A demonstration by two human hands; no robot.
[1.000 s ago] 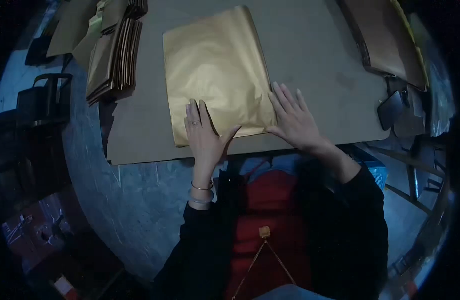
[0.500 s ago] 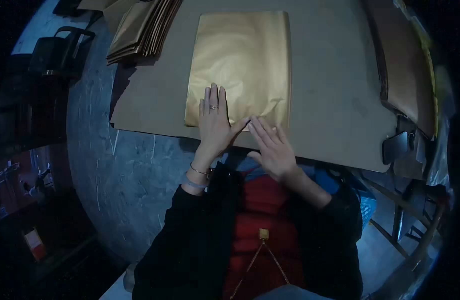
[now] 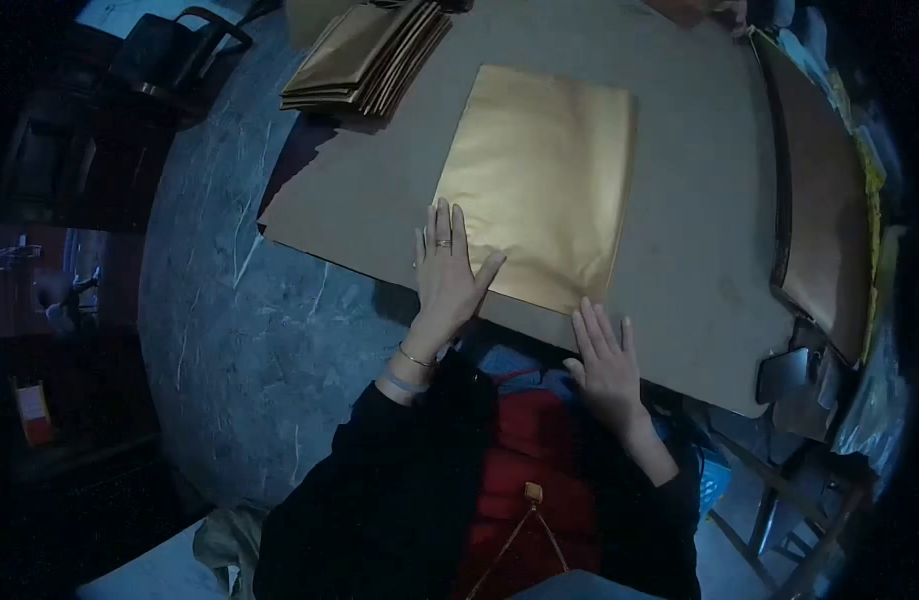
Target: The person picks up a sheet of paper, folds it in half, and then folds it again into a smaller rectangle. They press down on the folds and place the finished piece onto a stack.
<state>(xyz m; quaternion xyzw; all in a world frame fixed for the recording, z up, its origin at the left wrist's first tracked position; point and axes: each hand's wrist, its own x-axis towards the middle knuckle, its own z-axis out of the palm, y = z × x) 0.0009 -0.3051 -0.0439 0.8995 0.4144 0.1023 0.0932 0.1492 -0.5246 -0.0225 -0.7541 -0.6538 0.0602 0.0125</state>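
Observation:
A flat rectangle of shiny gold paper point(image 3: 544, 175) lies on the cardboard-covered table, slightly turned, its near edge close to the table's front. My left hand point(image 3: 446, 275), with a ring on one finger, rests flat on its lower left corner, fingers stretched out and thumb apart. At the lower right corner, my right hand point(image 3: 607, 362) touches the near edge with its fingertips, fingers extended and holding nothing. Whether the paper is one sheet or several folded layers cannot be made out.
A stack of folded gold-brown paper pieces point(image 3: 364, 65) sits at the table's far left. Brown sheets point(image 3: 821, 210) stand along the right edge, near a dark phone point(image 3: 783, 376). A black chair point(image 3: 174, 55) stands beyond the left side. Part of someone's hand point(image 3: 729, 10) shows at the top right.
My right hand has moved away from my left hand, to the paper's lower right corner. The paper now looks more turned and smoother near its front edge. The view has shifted.

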